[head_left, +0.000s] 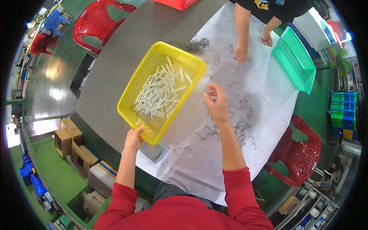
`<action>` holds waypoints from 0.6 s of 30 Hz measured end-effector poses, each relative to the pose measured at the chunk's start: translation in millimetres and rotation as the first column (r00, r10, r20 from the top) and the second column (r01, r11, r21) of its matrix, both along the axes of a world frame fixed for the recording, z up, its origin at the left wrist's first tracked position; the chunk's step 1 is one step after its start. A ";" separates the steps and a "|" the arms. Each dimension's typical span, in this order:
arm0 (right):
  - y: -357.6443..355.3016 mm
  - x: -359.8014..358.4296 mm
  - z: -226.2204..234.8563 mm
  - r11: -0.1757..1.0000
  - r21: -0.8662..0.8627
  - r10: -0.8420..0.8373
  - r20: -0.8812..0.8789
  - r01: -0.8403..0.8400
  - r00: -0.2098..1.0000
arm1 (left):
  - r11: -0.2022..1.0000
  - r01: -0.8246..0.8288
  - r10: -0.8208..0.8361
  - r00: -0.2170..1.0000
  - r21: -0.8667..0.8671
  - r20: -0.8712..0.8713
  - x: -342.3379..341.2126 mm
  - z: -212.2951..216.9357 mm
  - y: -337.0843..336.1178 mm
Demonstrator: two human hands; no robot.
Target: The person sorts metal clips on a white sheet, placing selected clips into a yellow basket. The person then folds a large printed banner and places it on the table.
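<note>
Your left hand [133, 138] grips the near corner of the yellow basket [161, 92], tilted above the counter's [126, 46] left edge and holding pale clips [159, 94]. Your right hand [216, 105] hovers beside its rim, fingers [210, 92] loosely pinched, contents indiscernible. Keep the basket steady so no clips spill onto the white sheet [264, 92].

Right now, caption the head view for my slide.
Left hand grips a yellow basket of pale clips; right hand hovers over wire hooks.
</note>
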State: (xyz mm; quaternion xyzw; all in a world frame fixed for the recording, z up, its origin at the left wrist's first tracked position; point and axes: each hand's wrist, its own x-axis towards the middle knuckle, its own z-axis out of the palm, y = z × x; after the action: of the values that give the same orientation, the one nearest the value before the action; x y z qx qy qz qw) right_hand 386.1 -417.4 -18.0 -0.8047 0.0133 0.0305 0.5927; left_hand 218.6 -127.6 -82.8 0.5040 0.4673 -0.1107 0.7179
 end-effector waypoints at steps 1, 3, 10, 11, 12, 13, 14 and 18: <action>-4.7 -9.3 -0.1 0.998 -0.059 0.002 -0.009 -0.003 1.000 | 0.999 -0.039 0.039 0.999 -0.028 0.023 2.3 -7.6 11.7; -21.7 -28.9 -6.3 0.992 -0.127 -0.004 -0.037 -0.001 0.999 | 0.993 -0.112 0.115 0.988 -0.035 0.105 26.4 -6.5 29.5; -99.4 -125.7 -52.2 0.971 -0.238 -0.085 -0.264 0.020 0.961 | 0.973 -0.131 0.094 0.977 0.191 0.189 185.9 -14.1 88.0; -106.1 -139.5 -56.3 0.975 -0.220 -0.092 -0.302 0.024 0.949 | 0.974 -0.122 0.082 0.976 0.192 0.202 208.0 -21.3 95.8; -109.3 -153.1 -61.8 0.979 -0.203 -0.092 -0.344 0.022 0.935 | 0.974 -0.117 0.076 0.974 0.193 0.212 228.1 -32.3 105.2; -109.2 -166.7 -67.3 0.978 -0.205 -0.112 -0.384 0.034 0.917 | 0.972 -0.105 0.055 0.972 0.209 0.229 246.1 -44.5 114.3; -110.0 -179.5 -72.0 0.977 -0.209 -0.126 -0.425 0.038 0.896 | 0.969 -0.099 0.043 0.969 0.225 0.244 260.2 -54.5 122.0; -108.3 -219.0 -79.1 0.986 -0.164 -0.117 -0.509 0.037 0.853 | 0.982 -0.125 0.069 0.934 0.141 0.352 289.6 -60.4 85.9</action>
State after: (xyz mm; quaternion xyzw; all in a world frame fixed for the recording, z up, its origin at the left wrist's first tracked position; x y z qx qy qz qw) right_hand 167.1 -525.8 -97.1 -0.8075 0.2063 0.2202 0.5069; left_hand 508.3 -41.7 -143.2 0.5481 0.3659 0.0533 0.7502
